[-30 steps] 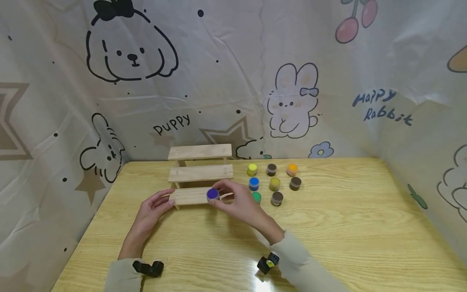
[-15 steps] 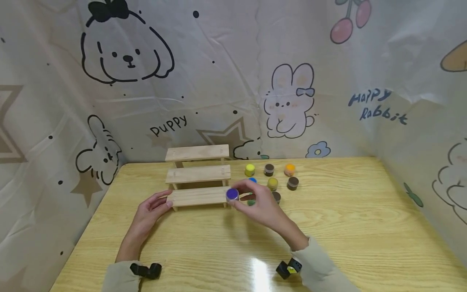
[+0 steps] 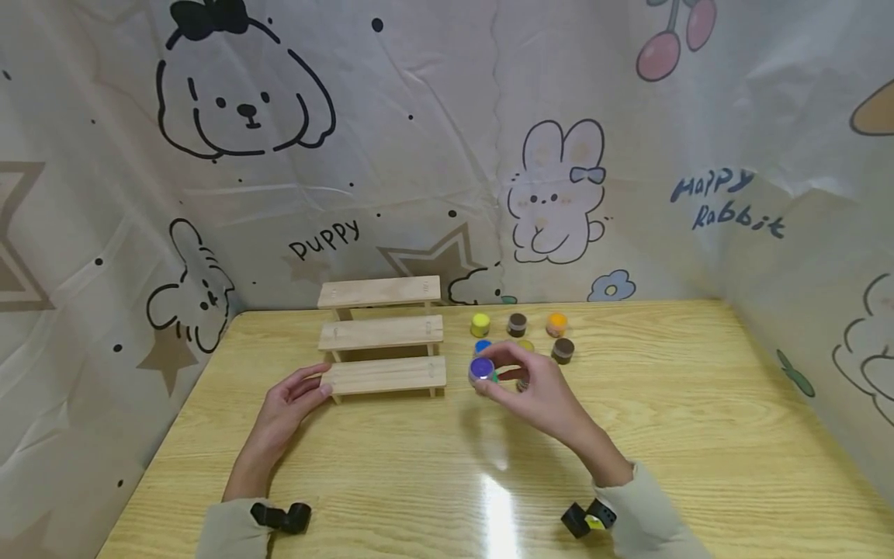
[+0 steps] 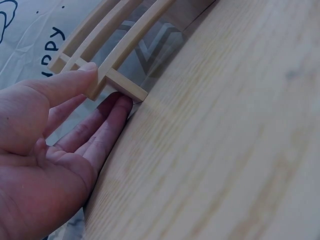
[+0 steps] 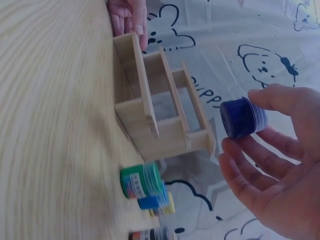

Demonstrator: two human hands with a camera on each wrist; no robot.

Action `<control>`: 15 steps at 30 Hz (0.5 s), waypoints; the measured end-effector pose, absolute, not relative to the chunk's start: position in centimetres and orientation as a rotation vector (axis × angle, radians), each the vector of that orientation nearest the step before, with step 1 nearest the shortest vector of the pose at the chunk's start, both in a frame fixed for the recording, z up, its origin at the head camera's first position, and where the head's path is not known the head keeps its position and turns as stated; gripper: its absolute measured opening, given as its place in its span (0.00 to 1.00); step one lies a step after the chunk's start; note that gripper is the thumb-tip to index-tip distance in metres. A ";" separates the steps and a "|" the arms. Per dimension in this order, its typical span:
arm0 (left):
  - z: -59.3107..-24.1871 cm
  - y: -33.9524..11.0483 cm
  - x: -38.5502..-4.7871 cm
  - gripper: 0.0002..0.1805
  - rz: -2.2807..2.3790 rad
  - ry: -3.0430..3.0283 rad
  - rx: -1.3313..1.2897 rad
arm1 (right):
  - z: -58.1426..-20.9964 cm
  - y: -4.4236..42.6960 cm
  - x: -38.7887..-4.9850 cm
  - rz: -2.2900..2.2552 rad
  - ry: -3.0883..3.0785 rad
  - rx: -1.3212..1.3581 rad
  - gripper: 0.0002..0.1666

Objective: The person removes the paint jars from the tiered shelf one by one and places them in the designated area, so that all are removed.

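Observation:
My right hand pinches a small paint pot with a purple lid between thumb and fingers. In the right wrist view the pot is dark blue-purple, tilted on its side and clear of the table. A three-tier wooden display shelf stands left of it, with no pots on its steps. My left hand holds the left end of the lowest step. In the left wrist view its thumb rests on the step's end and the fingers reach beside the leg. A green pot is partly hidden behind my right hand.
Right of the shelf, several paint pots stand on the table: yellow, dark brown, orange, blue and another brown one. A patterned cloth hangs behind the table.
My right hand has carried the purple-lidded pot to the right, from the shelf's lowest step to beside the shelf, over the green pot. The left hand has stayed at the shelf's left end.

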State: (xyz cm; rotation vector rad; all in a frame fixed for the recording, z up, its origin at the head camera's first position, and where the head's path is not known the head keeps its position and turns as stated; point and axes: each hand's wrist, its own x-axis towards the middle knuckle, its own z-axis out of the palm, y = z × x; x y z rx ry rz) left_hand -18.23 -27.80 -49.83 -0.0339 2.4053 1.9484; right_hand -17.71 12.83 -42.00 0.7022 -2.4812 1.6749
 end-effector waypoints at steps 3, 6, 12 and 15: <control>-49.9 -27.8 -18.2 0.29 1.944 2.410 -0.032 | -41.9 13.6 -17.7 1.648 -2.496 0.684 0.19; -49.8 -27.8 -18.2 0.30 1.940 2.417 -0.030 | -41.9 14.3 -17.8 1.623 -2.507 0.670 0.20; -49.8 -27.8 -18.2 0.30 1.932 2.416 -0.038 | -42.1 15.6 -18.2 1.640 -2.535 0.636 0.19; -49.7 -27.7 -18.2 0.30 1.925 2.415 -0.046 | -42.3 16.5 -18.5 1.660 -2.535 0.613 0.19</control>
